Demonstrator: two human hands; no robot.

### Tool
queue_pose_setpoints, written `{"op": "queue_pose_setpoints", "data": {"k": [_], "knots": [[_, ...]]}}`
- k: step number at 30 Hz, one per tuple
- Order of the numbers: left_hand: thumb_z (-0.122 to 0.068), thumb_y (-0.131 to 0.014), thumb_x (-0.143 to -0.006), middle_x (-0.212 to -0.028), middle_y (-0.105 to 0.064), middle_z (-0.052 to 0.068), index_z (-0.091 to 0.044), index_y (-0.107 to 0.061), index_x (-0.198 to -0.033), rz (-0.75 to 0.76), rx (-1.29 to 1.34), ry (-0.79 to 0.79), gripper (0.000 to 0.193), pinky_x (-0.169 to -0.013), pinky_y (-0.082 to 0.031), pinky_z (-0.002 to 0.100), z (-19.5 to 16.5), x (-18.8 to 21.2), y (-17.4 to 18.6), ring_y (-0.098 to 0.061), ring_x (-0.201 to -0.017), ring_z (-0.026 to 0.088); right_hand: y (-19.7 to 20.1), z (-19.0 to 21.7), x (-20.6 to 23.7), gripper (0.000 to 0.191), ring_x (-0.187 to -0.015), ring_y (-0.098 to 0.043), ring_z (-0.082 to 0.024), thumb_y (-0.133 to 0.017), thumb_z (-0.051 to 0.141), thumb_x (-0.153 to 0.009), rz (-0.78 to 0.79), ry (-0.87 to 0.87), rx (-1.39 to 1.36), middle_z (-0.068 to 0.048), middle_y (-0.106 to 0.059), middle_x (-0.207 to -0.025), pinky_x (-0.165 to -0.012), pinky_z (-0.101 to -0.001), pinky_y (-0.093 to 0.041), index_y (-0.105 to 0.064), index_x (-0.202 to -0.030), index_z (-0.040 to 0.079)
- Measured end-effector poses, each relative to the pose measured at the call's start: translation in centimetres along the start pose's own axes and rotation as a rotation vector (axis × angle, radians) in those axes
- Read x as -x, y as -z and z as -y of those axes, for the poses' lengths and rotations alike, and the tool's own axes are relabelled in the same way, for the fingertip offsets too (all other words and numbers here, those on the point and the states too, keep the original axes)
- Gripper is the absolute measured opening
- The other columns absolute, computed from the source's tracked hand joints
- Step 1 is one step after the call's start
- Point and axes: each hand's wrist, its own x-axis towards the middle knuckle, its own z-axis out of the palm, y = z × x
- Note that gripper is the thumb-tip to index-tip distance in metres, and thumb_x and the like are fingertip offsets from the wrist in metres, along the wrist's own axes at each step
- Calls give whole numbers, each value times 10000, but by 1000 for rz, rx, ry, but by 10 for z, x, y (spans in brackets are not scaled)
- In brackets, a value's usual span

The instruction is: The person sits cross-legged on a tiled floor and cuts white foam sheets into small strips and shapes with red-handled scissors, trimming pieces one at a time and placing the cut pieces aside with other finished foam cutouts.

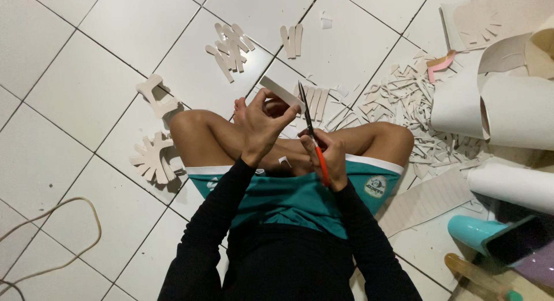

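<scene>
While the person sat cross-legged on the tiled floor (pixel 86 64), a pale, flat strip (pixel 281 92) of stiff sheet material was pinched between the thumb and fingertips of the left hand (pixel 261 123), jutting up and away past the fingertips at a slant. Just beside it, the right hand (pixel 330 156) was wrapped around the orange handles of a pair of scissors (pixel 311 133), fingers curled tight, with the dark narrow blades pointing up toward the strip's end; whether blade and strip touched could not be told. Beyond the fingertips lay more cut strips (pixel 232 46), slim and round-ended, scattered in small heaps. Outside the left hand rested forked, comb-like cutouts (pixel 151 158) of the same matte material. Past the right hand spread a jagged litter of offcuts (pixel 412 105), then smooth rolls (pixel 502 107) of pale sheet. A thin cord (pixel 86 211) looped on the glossy tiles well apart from both hands.
</scene>
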Motion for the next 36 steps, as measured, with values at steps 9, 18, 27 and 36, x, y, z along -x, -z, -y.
{"op": "queue_pose_setpoints", "data": {"k": [9, 18, 27, 36], "knots": [[-96, -790, -914, -1032, -791, 115, 48, -698, -1171, 87, 159, -21, 308, -880, -649, 270, -8, -14, 5, -779, -967, 169, 5, -1, -6, 543, -526, -532, -42, -640, 554, -969, 9, 60, 53, 25, -602, -602, -495, -247, -408, -754, -989, 23], [-110, -770, -912, -1089, -778, 129, 41, -673, -1250, 158, 207, 17, 383, -907, -640, 275, 4, -26, 14, -763, -1002, 162, 3, -11, -7, 525, -475, -554, -64, -669, 527, -972, -27, 18, 76, 30, -563, -530, -483, -251, -426, -769, -976, 12], [-41, -698, -925, -988, -732, 93, 15, -707, -1329, 4, -154, 18, 408, -805, -582, 282, 76, -48, 45, -686, -873, 168, -4, -80, -26, 530, -491, -403, -19, -578, 531, -1031, 82, -288, -484, 52, -431, -635, -416, -204, -323, -623, -1003, 4], [-121, -733, -889, -1165, -694, 200, 42, -457, -1464, -60, -23, -35, 658, -819, -644, 326, 102, -144, 31, -736, -947, 203, -15, -141, -56, 566, -441, -346, -40, -500, 589, -1005, 55, -600, -681, 50, -379, -604, -380, -228, -301, -586, -1069, 34]]}}
